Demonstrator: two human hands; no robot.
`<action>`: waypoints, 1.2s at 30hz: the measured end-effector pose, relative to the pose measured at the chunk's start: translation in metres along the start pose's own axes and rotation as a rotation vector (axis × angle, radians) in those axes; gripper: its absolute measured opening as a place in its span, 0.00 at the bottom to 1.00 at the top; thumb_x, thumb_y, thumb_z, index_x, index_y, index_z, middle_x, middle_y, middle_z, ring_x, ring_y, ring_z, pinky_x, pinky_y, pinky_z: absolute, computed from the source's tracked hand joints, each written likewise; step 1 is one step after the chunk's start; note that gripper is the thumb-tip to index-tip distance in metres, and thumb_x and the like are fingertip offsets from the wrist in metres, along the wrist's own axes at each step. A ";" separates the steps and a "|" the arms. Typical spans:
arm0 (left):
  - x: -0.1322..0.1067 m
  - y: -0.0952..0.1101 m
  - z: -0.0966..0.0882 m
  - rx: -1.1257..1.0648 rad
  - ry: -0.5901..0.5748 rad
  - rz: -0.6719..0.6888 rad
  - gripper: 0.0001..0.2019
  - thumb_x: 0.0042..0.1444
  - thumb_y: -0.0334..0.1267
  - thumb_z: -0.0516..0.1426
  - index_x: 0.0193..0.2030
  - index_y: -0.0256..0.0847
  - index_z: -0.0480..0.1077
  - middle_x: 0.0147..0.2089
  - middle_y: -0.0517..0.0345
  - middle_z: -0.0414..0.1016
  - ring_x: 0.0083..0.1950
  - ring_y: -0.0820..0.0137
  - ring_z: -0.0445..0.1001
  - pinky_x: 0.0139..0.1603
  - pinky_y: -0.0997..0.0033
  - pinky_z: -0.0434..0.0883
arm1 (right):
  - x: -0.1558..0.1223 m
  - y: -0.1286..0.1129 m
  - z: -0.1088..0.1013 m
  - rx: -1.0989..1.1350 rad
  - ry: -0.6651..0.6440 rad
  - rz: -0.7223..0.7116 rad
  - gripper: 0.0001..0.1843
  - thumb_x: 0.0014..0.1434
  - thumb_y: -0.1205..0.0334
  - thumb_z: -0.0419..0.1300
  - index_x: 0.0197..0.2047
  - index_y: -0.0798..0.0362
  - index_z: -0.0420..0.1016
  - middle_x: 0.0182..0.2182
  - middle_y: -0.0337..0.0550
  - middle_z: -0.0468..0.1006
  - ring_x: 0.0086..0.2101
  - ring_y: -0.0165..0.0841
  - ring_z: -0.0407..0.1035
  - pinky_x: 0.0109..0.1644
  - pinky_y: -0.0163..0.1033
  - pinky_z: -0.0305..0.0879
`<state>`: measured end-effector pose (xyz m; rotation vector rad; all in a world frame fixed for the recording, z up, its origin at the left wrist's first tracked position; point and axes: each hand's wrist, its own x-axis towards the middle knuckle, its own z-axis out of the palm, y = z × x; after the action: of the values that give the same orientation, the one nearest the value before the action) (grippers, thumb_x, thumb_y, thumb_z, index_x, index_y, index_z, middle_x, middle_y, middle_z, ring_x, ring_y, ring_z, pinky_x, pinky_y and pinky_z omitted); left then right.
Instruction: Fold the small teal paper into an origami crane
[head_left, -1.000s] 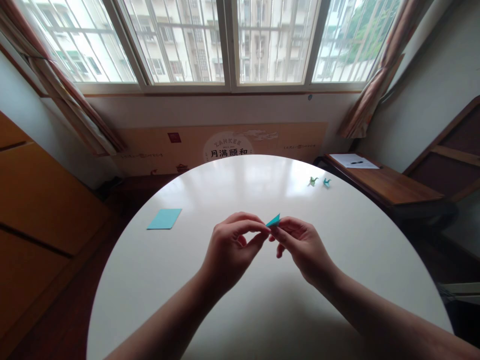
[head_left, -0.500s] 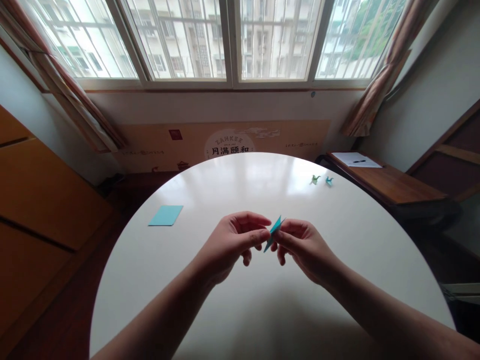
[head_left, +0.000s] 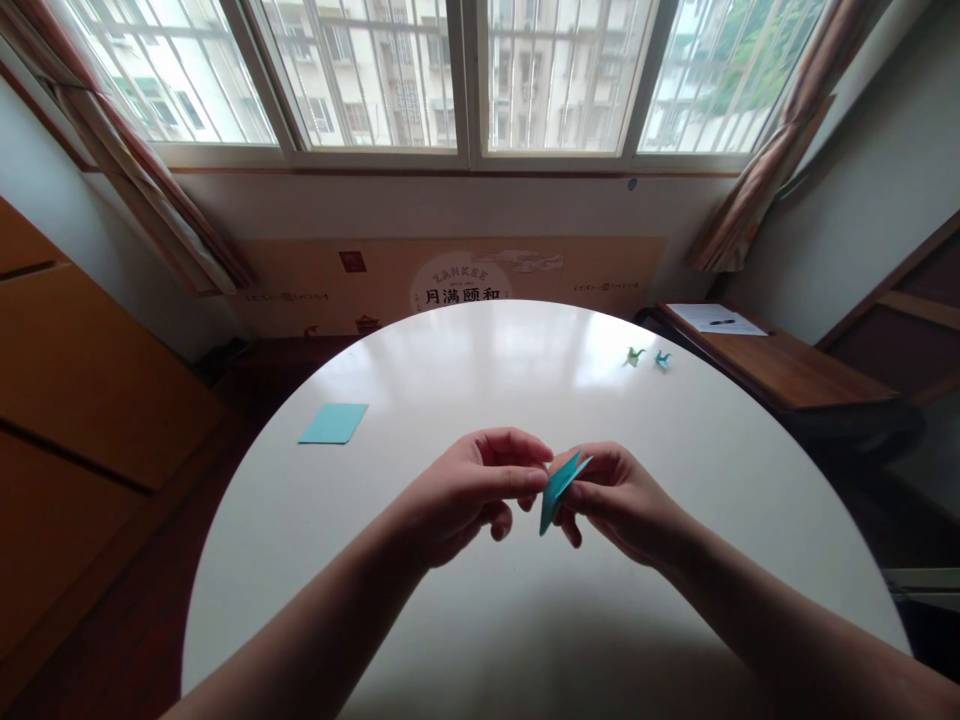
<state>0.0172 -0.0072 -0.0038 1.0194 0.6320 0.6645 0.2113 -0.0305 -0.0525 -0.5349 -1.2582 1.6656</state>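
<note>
The folding looks partway along. The teal folded paper is held up in the air over the white counter, between the two hands. The right hand is clamped on it, thumb on the near face and fingers behind. The left hand has thumb and forefinger slightly apart, their tips right at the paper's edge; whether they pinch it I cannot tell.

What is done: the held paper is creased into a narrow, pointed form, with layers that spread apart at the top, just above the right thumb. Beyond the right hand, well apart from it near the counter's far edge, stand a small green folded figure and a small blue folded figure, side by side and bird-like in outline; these two seem complete.

What is left: the held piece does not yet have such an outline, so in my judgement more shaping remains on it. Beyond the left hand and out to its left lies a light blue square paper, flat and apparently unfolded; whether it is one sheet or several is unclear.
</note>
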 end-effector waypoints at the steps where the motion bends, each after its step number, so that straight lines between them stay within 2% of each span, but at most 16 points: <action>1: -0.001 0.000 0.002 0.041 0.033 0.058 0.07 0.48 0.33 0.70 0.32 0.38 0.77 0.25 0.61 0.72 0.23 0.78 0.68 0.16 0.86 0.64 | 0.000 0.000 0.000 -0.003 0.016 -0.009 0.09 0.58 0.57 0.72 0.35 0.55 0.84 0.28 0.45 0.81 0.27 0.30 0.74 0.25 0.31 0.70; 3: -0.003 0.002 0.006 0.202 0.127 0.223 0.05 0.51 0.33 0.68 0.31 0.38 0.76 0.27 0.60 0.73 0.26 0.76 0.70 0.18 0.84 0.66 | 0.001 -0.001 0.002 -0.016 0.072 -0.032 0.08 0.58 0.57 0.72 0.35 0.54 0.85 0.27 0.43 0.80 0.27 0.29 0.73 0.25 0.30 0.70; 5: -0.007 0.004 0.011 0.453 0.214 0.432 0.03 0.53 0.30 0.65 0.30 0.38 0.76 0.32 0.57 0.75 0.30 0.74 0.72 0.20 0.83 0.68 | 0.002 -0.002 0.003 -0.041 0.130 -0.062 0.06 0.58 0.58 0.72 0.34 0.52 0.85 0.26 0.42 0.80 0.27 0.29 0.73 0.25 0.29 0.70; 8: -0.012 0.006 0.015 0.790 0.258 0.718 0.04 0.56 0.27 0.63 0.31 0.37 0.77 0.37 0.54 0.77 0.32 0.74 0.75 0.24 0.81 0.71 | 0.002 -0.003 0.004 -0.101 0.173 -0.120 0.04 0.58 0.60 0.71 0.34 0.51 0.85 0.27 0.42 0.81 0.28 0.29 0.73 0.25 0.29 0.71; 10: -0.014 0.005 0.016 0.891 0.247 0.840 0.05 0.57 0.25 0.62 0.32 0.37 0.77 0.38 0.54 0.77 0.32 0.74 0.76 0.24 0.81 0.72 | 0.002 -0.003 0.005 -0.151 0.178 -0.169 0.02 0.60 0.61 0.70 0.36 0.49 0.85 0.28 0.42 0.81 0.28 0.30 0.73 0.26 0.30 0.71; 14: -0.016 0.002 0.018 0.961 0.240 0.972 0.06 0.57 0.24 0.63 0.34 0.37 0.79 0.38 0.53 0.78 0.33 0.74 0.77 0.25 0.82 0.73 | -0.001 -0.005 0.006 -0.203 0.166 -0.253 0.05 0.62 0.65 0.67 0.40 0.47 0.85 0.30 0.42 0.81 0.31 0.31 0.73 0.27 0.32 0.72; 17: -0.017 0.002 0.020 0.969 0.237 0.994 0.06 0.57 0.23 0.63 0.35 0.37 0.79 0.37 0.53 0.79 0.34 0.74 0.78 0.25 0.81 0.73 | -0.001 -0.008 0.008 -0.188 0.152 -0.269 0.06 0.63 0.65 0.67 0.42 0.46 0.85 0.30 0.41 0.80 0.31 0.32 0.73 0.27 0.32 0.72; 20: -0.017 0.003 0.020 0.915 0.228 0.925 0.06 0.58 0.25 0.62 0.36 0.38 0.79 0.36 0.54 0.80 0.32 0.74 0.77 0.25 0.81 0.72 | -0.001 -0.009 0.009 -0.170 0.150 -0.264 0.07 0.62 0.64 0.67 0.44 0.46 0.85 0.30 0.42 0.81 0.31 0.32 0.74 0.26 0.32 0.73; 24: -0.014 0.004 0.017 0.743 0.258 0.677 0.03 0.58 0.30 0.62 0.36 0.38 0.80 0.32 0.55 0.80 0.29 0.72 0.75 0.21 0.80 0.70 | -0.001 -0.009 0.010 -0.190 0.214 -0.228 0.05 0.61 0.62 0.69 0.41 0.48 0.85 0.30 0.43 0.82 0.29 0.31 0.74 0.25 0.31 0.72; 26: -0.012 0.003 0.016 0.664 0.263 0.533 0.05 0.59 0.35 0.63 0.37 0.38 0.80 0.31 0.55 0.79 0.29 0.72 0.73 0.19 0.79 0.69 | -0.001 -0.008 0.010 -0.210 0.263 -0.187 0.05 0.60 0.60 0.70 0.40 0.50 0.85 0.30 0.44 0.82 0.29 0.31 0.74 0.23 0.30 0.71; 28: -0.011 0.003 0.015 0.636 0.268 0.448 0.07 0.59 0.39 0.63 0.38 0.37 0.80 0.32 0.54 0.78 0.29 0.71 0.72 0.20 0.78 0.69 | -0.001 -0.008 0.010 -0.218 0.302 -0.144 0.05 0.59 0.59 0.70 0.39 0.50 0.85 0.30 0.44 0.81 0.28 0.32 0.73 0.23 0.30 0.70; 31: -0.010 0.000 0.015 0.686 0.317 0.467 0.06 0.57 0.38 0.65 0.35 0.37 0.79 0.35 0.52 0.79 0.32 0.69 0.74 0.21 0.78 0.69 | 0.000 -0.007 0.011 -0.220 0.332 -0.112 0.06 0.59 0.58 0.70 0.39 0.51 0.84 0.28 0.43 0.81 0.28 0.32 0.72 0.22 0.31 0.70; 34: -0.010 -0.002 0.017 0.783 0.355 0.572 0.04 0.57 0.35 0.64 0.33 0.37 0.79 0.38 0.51 0.79 0.33 0.69 0.76 0.21 0.78 0.70 | 0.000 -0.008 0.012 -0.239 0.332 -0.121 0.06 0.59 0.59 0.71 0.39 0.50 0.85 0.29 0.43 0.81 0.29 0.33 0.73 0.23 0.31 0.70; 36: -0.011 -0.003 0.018 0.861 0.337 0.671 0.03 0.58 0.33 0.64 0.34 0.38 0.79 0.39 0.51 0.79 0.33 0.70 0.77 0.23 0.78 0.71 | -0.001 -0.009 0.012 -0.258 0.317 -0.140 0.07 0.59 0.60 0.71 0.41 0.49 0.85 0.31 0.44 0.82 0.31 0.34 0.73 0.24 0.32 0.71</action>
<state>0.0236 -0.0265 0.0019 1.9895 0.9075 1.2119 0.2063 -0.0370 -0.0405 -0.8131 -1.2476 1.2520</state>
